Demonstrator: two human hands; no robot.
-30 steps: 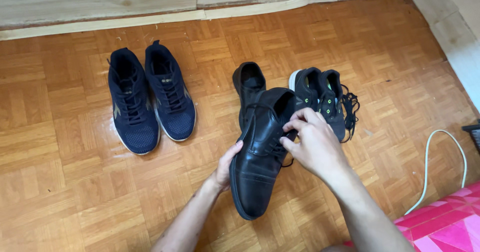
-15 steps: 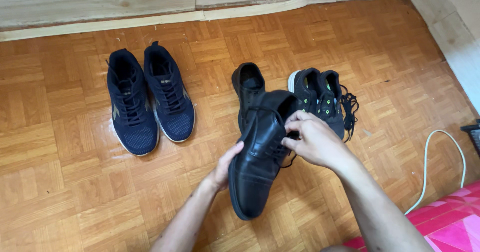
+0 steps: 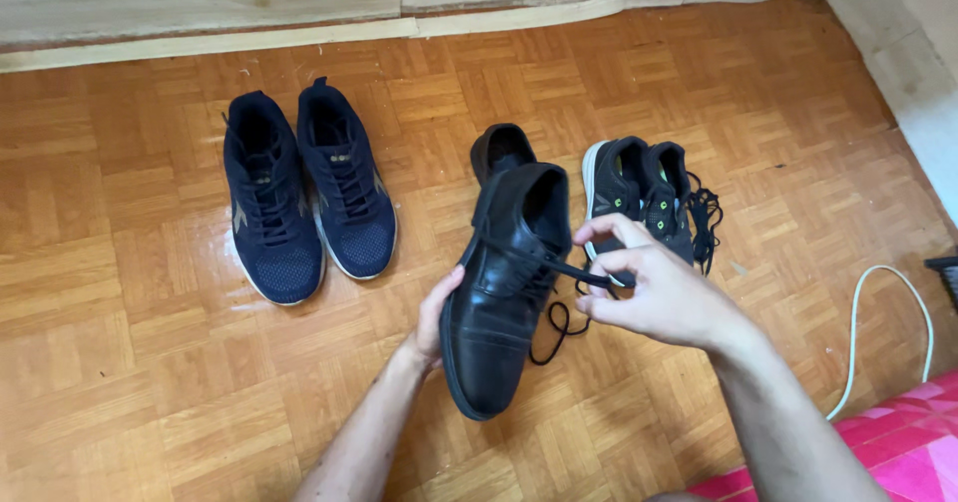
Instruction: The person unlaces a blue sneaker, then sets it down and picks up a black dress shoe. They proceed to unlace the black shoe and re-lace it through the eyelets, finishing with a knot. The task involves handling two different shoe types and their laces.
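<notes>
1. Nearest the camera, lower right: one pink patterned mat (image 3: 878, 452), corner only, and one white cable (image 3: 856, 334) curving over the parquet floor (image 3: 120, 362).
2. Centre, held above the floor: one black leather dress shoe (image 3: 504, 292), toe toward the camera, heel away; its long axis runs near to far, tilted slightly right at the heel.
3. Left hand (image 3: 436, 314): fingers wrapped round the shoe's left side at mid-length, thumb on the upper, clamped on it.
4. Right hand (image 3: 661, 290): just right of the shoe, thumb and forefinger pinched together on one black shoelace (image 3: 577, 273), drawn taut sideways from the eyelets. This hand is the nearer to the lace; a slack loop hangs beneath.
5. Behind the held shoe: one matching black dress shoe (image 3: 502, 147), mostly hidden, on the floor.
6. Right of it: one pair of dark trainers with green accents (image 3: 639, 191), two shoes touching, laces loose.
7. Left, well apart: one pair of navy trainers (image 3: 304, 193), two shoes side by side.
8. Farthest: one pale wooden skirting (image 3: 299, 3).
</notes>
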